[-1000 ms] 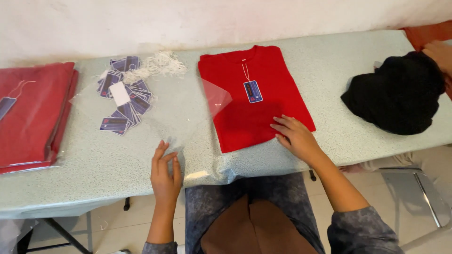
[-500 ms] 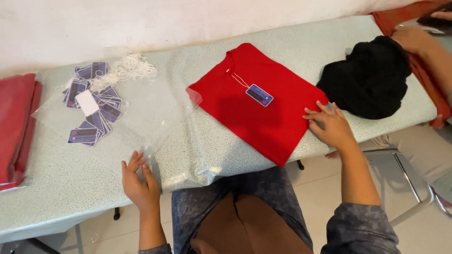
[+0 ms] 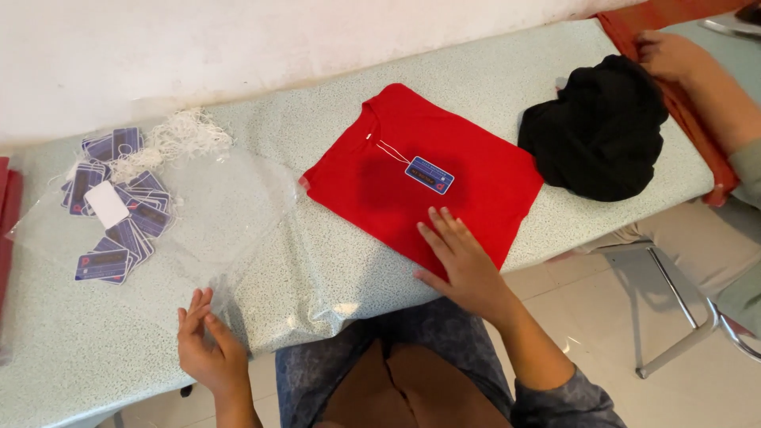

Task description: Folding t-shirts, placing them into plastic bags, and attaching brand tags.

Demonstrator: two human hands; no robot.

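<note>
Centrally in the frame, a folded red shirt (image 3: 420,186) lies flat on the speckled worktop (image 3: 555,71), its blue hang tag (image 3: 429,174) facing up. The right hand (image 3: 464,265) lies open, palm down, on the shirt's near edge, probably to keep the fold flat; it grips nothing. At lower left, the left hand (image 3: 208,349) rests with fingers spread on the edge of a clear plastic bag (image 3: 230,214), pinning it rather than grasping. The bag looks empty. Loose blue tags (image 3: 119,214) and white strings (image 3: 178,136) sit at upper left; a black garment (image 3: 602,131) lies at upper right by another person's hand (image 3: 666,55).
</note>
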